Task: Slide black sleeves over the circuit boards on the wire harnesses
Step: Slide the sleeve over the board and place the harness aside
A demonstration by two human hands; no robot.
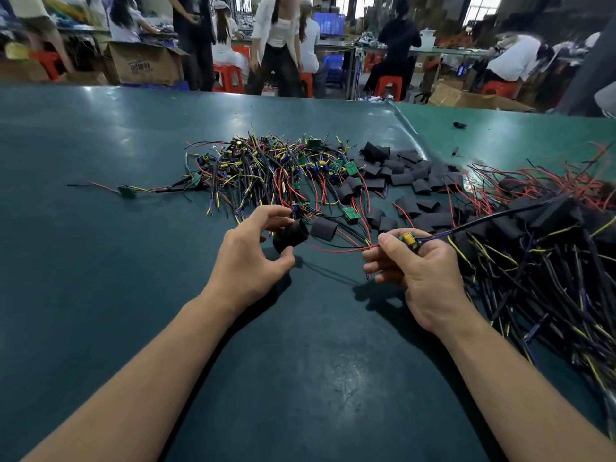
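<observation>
My left hand point(253, 255) pinches a black sleeve point(290, 235) between thumb and fingers, its open end turned to the right. My right hand point(420, 271) grips a small circuit board point(409, 239) with a yellow part, held just above the table. From that board a red wire point(336, 250) runs left toward the sleeve, and a black cable point(500, 215) runs right. A gap remains between sleeve and board.
A tangle of bare wire harnesses point(266, 168) lies ahead on the green table point(100, 261). Loose black sleeves point(406, 175) are scattered right of it. Sleeved harnesses point(540, 248) are piled at the right. People sit and stand beyond the table.
</observation>
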